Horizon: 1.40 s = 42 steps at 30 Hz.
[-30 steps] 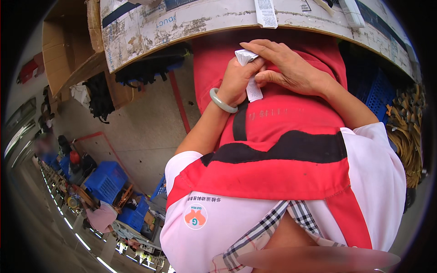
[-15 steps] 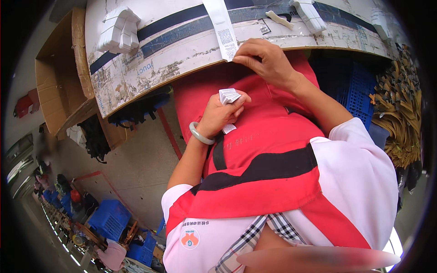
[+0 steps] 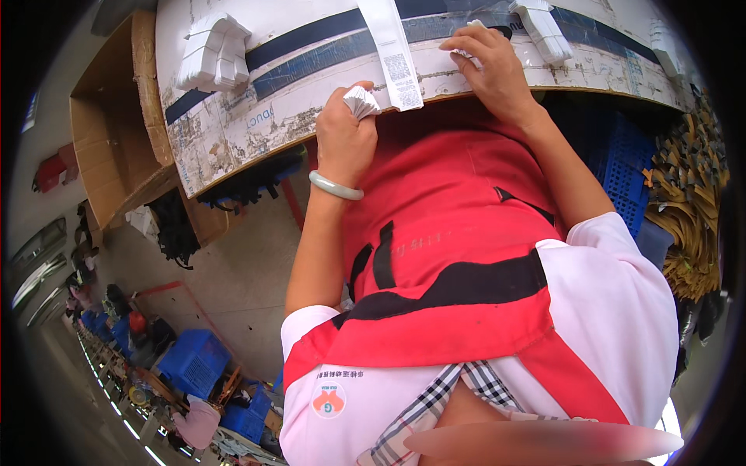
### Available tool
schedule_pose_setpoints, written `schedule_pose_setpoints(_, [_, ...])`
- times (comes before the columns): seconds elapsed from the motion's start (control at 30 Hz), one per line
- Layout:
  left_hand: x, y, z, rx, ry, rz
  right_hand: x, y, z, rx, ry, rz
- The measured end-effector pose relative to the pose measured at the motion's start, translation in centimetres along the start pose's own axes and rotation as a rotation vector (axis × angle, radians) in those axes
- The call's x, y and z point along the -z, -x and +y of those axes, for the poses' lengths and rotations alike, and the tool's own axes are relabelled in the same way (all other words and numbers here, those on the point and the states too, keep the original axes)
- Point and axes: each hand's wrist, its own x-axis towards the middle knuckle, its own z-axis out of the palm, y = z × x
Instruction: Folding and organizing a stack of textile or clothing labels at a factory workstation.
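Observation:
My left hand point(image 3: 346, 136), with a pale green bangle point(image 3: 336, 186) on the wrist, is closed around a small folded bundle of white paper labels point(image 3: 362, 101) at the table's front edge. My right hand point(image 3: 493, 66) rests on the worn white tabletop point(image 3: 311, 74), its fingertips pinching a small white label point(image 3: 464, 53). Between the hands a long white printed label strip point(image 3: 392, 46) lies on the table and hangs over the edge. A red and black apron point(image 3: 451, 233) covers my front.
Stacks of white labels sit on the table at the left point(image 3: 211, 54) and the right point(image 3: 544, 27). An open cardboard box point(image 3: 109, 132) stands left of the table. A blue crate point(image 3: 622, 155) and tan straps point(image 3: 691, 202) are at the right. More blue crates point(image 3: 194, 361) stand on the floor.
Both hands have gone from my chest up to the table edge. The left still holds the white bundle, and the right has come down onto the tabletop.

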Motion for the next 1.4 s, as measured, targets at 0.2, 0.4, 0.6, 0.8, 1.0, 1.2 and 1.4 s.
schedule_pose_setpoints(0.2, [-1.3, -1.9, 1.2, -0.002, -0.214, -0.166, -2.5, 0.9, -3.8, 0.017, -0.009, -0.143])
schedule_pose_setpoints(0.4, [-1.0, -3.0, 0.4, 0.122, -0.069, -0.132, -1.9, -0.6, -1.5, -0.061, -0.111, -0.184])
schedule_pose_setpoints(0.6, [-1.7, -9.3, -1.0, 0.044, -0.270, -0.121, -4.7, -4.6, 1.1, 0.005, 0.103, -0.044])
schedule_pose_setpoints(0.8, [-3.0, -9.3, -0.5, 0.074, -0.350, -0.148, -5.5, -4.5, 0.8, -0.007, 0.090, -0.004])
schedule_pose_setpoints(1.0, [-1.7, -6.7, -1.0, 0.090, -0.088, -0.084, -3.3, -4.9, -1.3, -0.062, -0.240, 0.028])
schedule_pose_setpoints(1.2, [-1.0, -3.0, -1.1, 0.343, 0.238, -0.109, -5.1, -4.0, -1.0, -0.004, -0.236, 0.045])
schedule_pose_setpoints(1.4, [0.0, -2.9, 0.1, 0.002, 0.364, 0.136, -1.8, -3.8, -3.8, -0.070, -0.622, -0.151])
